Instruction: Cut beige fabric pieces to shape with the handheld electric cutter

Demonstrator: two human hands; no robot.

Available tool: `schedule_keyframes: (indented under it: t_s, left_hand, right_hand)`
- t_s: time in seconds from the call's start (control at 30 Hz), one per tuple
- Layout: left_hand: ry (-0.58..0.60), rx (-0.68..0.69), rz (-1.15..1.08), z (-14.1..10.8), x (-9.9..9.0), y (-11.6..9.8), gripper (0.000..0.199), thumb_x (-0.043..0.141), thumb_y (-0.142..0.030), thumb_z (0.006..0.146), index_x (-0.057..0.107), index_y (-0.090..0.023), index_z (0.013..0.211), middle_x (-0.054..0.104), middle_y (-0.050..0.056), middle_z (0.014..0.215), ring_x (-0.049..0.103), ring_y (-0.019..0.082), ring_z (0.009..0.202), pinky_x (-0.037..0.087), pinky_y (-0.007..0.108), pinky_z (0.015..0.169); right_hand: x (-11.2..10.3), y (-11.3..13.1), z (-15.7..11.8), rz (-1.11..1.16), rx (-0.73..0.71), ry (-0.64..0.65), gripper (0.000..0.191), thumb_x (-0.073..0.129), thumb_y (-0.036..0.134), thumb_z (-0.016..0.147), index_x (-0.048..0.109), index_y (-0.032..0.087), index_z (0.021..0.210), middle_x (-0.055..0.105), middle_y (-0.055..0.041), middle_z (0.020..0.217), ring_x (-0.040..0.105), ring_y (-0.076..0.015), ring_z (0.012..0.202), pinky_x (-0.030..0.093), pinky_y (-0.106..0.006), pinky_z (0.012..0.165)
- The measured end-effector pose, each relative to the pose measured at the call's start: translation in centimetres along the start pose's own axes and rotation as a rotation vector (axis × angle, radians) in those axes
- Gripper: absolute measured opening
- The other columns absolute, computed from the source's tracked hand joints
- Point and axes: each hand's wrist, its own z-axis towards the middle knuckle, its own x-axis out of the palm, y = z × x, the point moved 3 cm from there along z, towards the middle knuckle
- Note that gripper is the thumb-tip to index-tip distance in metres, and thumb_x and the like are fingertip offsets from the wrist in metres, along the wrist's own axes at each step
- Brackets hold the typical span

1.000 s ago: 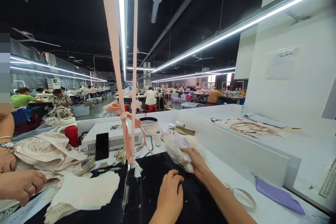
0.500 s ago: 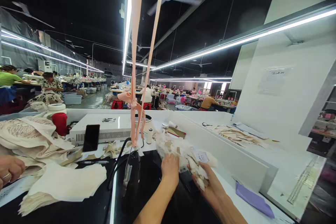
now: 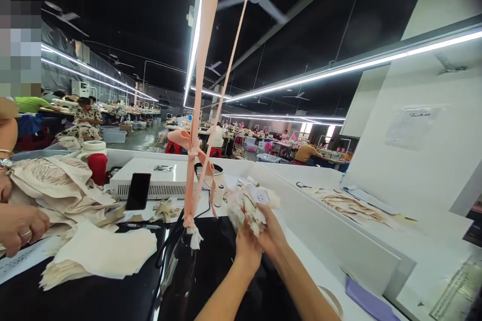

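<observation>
- The left hand (image 3: 246, 243) and the right hand (image 3: 271, 233) were raised together above the black desk (image 3: 94, 296), touching each other.
- Both had their grip closed on a clear plastic bag of small cream fabric pieces (image 3: 246, 205), which was held in the air between them, just right of the hanging pink ribbon (image 3: 196, 160).
- A white paper tag (image 3: 259, 194) showed at the top of the bag.
- A stack of cream cloth sheets (image 3: 101, 256) lay on the desk to the left, well apart from the hands.
- A co-worker's ringed hand (image 3: 18, 225) rested at the far left edge, near a pile of beige lace garments (image 3: 56, 185).
</observation>
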Motion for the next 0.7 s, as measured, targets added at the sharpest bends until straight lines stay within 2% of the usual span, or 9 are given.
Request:
schedule_keyframes:
  t_s: [0.07, 0.17, 0.3, 0.47, 0.6, 0.7]
  left_hand:
    - [0.045, 0.037, 0.027, 0.2, 0.1, -0.6, 0.048, 0.064, -0.018, 0.1, 0.055, -0.023, 0.147, 0.054, 0.012, 0.152, 0.052, 0.031, 0.14, 0.041, 0.056, 0.118]
    - [0.117, 0.071, 0.084, -0.6, -0.2, -0.6, 0.05, 0.053, -0.006, 0.1, 0.055, -0.02, 0.148, 0.057, 0.013, 0.15, 0.048, 0.029, 0.143, 0.039, 0.048, 0.119]
    - [0.202, 0.071, 0.146, -2.3, -1.0, 0.2, 0.045, 0.05, -0.001, 0.096, 0.066, -0.013, 0.136, 0.068, 0.017, 0.133, 0.058, 0.03, 0.13, 0.046, 0.043, 0.107]
    - [0.267, -0.019, 0.215, -3.0, -1.7, 1.6, 0.032, 0.049, -0.005, 0.099, 0.076, -0.014, 0.111, 0.072, 0.015, 0.114, 0.061, 0.03, 0.119, 0.048, 0.042, 0.097]
    - [0.313, -0.082, 0.256, -3.4, -2.0, 2.4, 0.023, 0.054, -0.009, 0.099, 0.075, -0.014, 0.107, 0.07, 0.01, 0.115, 0.059, 0.028, 0.117, 0.046, 0.044, 0.097]
    - [0.348, -0.087, 0.266, -3.8, -1.9, 2.5, 0.02, 0.055, -0.012, 0.1, 0.074, -0.015, 0.106, 0.07, 0.008, 0.115, 0.059, 0.026, 0.114, 0.045, 0.042, 0.096]
  right_hand:
    - [-0.2, 0.0, 1.2, -0.052, 0.007, -0.013, 0.02, 0.06, 0.022, 0.1, 0.065, 0.011, 0.116, 0.076, -0.0079, 0.093, 0.075, -0.0179, 0.074, 0.064, -0.027, 0.06]
    - [-0.8, -0.1, 2.8, -0.138, -0.006, -0.037, 0.023, 0.064, 0.032, 0.102, 0.066, 0.014, 0.116, 0.073, -0.0063, 0.104, 0.072, -0.0165, 0.081, 0.063, -0.03, 0.067]
    - [-2.3, -1.0, 5.0, -0.288, -0.056, -0.114, 0.025, 0.066, 0.032, 0.102, 0.065, 0.015, 0.121, 0.07, -0.006, 0.11, 0.071, -0.0173, 0.085, 0.063, -0.033, 0.072]
    - [-7.0, -0.6, 5.9, -0.541, -0.147, -0.274, 0.026, 0.067, 0.033, 0.101, 0.065, 0.015, 0.119, 0.069, -0.0063, 0.111, 0.07, -0.0182, 0.088, 0.062, -0.034, 0.074]
    - [-11.5, 2.0, 4.5, -0.696, -0.22, -0.387, 0.027, 0.068, 0.033, 0.1, 0.065, 0.016, 0.121, 0.069, -0.0074, 0.118, 0.07, -0.0208, 0.095, 0.062, -0.038, 0.08]
    - [-12.8, 3.8, 3.5, -0.752, -0.283, -0.45, 0.024, 0.068, 0.031, 0.1, 0.066, 0.016, 0.118, 0.069, -0.0073, 0.117, 0.07, -0.0209, 0.096, 0.062, -0.039, 0.083]
